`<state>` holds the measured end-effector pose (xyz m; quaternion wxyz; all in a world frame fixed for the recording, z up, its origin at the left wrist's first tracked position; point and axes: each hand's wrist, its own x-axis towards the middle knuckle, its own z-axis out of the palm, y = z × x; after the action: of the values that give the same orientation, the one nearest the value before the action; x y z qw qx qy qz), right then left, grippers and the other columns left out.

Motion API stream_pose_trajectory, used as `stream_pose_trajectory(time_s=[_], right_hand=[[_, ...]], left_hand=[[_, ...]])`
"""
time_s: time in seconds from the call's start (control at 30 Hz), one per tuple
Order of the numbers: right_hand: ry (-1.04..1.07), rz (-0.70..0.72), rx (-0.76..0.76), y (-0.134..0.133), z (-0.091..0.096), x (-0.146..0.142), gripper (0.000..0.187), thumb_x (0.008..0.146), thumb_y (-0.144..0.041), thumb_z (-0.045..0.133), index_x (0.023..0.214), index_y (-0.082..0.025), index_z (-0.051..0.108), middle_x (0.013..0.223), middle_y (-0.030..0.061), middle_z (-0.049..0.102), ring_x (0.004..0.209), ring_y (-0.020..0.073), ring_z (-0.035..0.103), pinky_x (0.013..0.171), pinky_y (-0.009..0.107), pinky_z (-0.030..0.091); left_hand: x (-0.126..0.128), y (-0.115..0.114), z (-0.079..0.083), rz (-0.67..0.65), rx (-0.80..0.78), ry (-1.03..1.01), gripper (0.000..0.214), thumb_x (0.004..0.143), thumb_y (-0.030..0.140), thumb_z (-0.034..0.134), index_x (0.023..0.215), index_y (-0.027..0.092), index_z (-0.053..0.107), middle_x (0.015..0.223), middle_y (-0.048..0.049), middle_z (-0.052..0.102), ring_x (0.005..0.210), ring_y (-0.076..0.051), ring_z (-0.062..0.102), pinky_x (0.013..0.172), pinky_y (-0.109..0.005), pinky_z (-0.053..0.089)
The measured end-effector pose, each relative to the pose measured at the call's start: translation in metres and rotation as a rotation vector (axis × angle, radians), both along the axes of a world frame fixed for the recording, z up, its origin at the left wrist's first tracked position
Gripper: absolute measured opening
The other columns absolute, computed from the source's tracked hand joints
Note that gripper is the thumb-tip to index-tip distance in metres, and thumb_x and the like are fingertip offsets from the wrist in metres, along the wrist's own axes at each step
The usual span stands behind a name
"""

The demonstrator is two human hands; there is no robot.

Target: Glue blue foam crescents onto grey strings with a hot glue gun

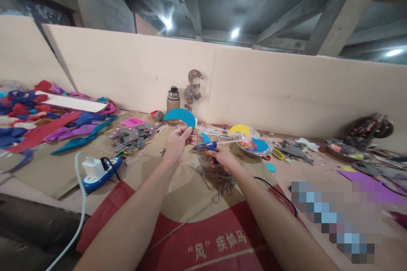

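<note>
My left hand (181,142) is closed, with the fingertips pinching the lower end of a blue crescent (180,115), held up above the work surface. In my right hand (222,157) is a blue hot glue gun (209,147) with an orange trigger; its nozzle points left, just below the left fingers. A clear glue stick appears to stick out of its back. Thin grey cord hangs below the left hand, and a loose tangle of grey cord (224,180) lies under the right hand. Another small blue pointed piece (205,137) shows just behind the gun.
Printed cardboard (178,186) covers the surface before me. A bottle (173,100) and a hanging grey crescent ornament (194,77) stand behind. Coloured pieces fill a bowl (269,150) at right. Grey pieces (132,137), a power strip (100,178) and fabric strips (60,123) lie left.
</note>
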<state>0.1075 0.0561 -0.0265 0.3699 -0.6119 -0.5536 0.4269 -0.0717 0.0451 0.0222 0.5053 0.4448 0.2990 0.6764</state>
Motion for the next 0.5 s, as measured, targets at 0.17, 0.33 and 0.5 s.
stream_pose_trajectory(time_s=[0.17, 0.33, 0.5], right_hand=[[-0.504, 0.050, 0.064, -0.004, 0.014, -0.005, 0.023, 0.082, -0.036, 0.065, 0.072, -0.015, 0.064, 0.079, 0.0123, 0.069, 0.081, 0.0221, 0.066, 0.074, 0.030, 0.050], [-0.915, 0.036, 0.251, 0.025, 0.044, -0.008, 0.042, 0.092, -0.047, 0.045, 0.088, -0.014, 0.071, 0.096, 0.0167, 0.073, 0.094, 0.0221, 0.067, 0.080, 0.027, 0.045], [-0.851, 0.006, 0.215, 0.081, 0.046, -0.017, 0.029, 0.084, -0.034, 0.059, 0.096, -0.011, 0.072, 0.106, 0.0188, 0.071, 0.103, 0.0244, 0.065, 0.083, 0.026, 0.045]], left_hand=[[0.001, -0.003, 0.003, -0.006, -0.016, -0.006, 0.038, 0.064, 0.045, 0.079, 0.076, 0.012, 0.064, 0.073, -0.0029, 0.066, 0.052, -0.007, 0.057, 0.049, -0.020, 0.045], [0.002, -0.006, 0.005, -0.018, -0.015, 0.007, 0.035, 0.067, 0.043, 0.078, 0.077, 0.012, 0.064, 0.076, -0.0040, 0.068, 0.052, -0.007, 0.057, 0.050, -0.020, 0.044], [0.002, -0.006, 0.006, -0.017, -0.024, 0.000, 0.035, 0.066, 0.043, 0.078, 0.075, 0.012, 0.064, 0.073, -0.0040, 0.067, 0.051, -0.007, 0.056, 0.049, -0.020, 0.044]])
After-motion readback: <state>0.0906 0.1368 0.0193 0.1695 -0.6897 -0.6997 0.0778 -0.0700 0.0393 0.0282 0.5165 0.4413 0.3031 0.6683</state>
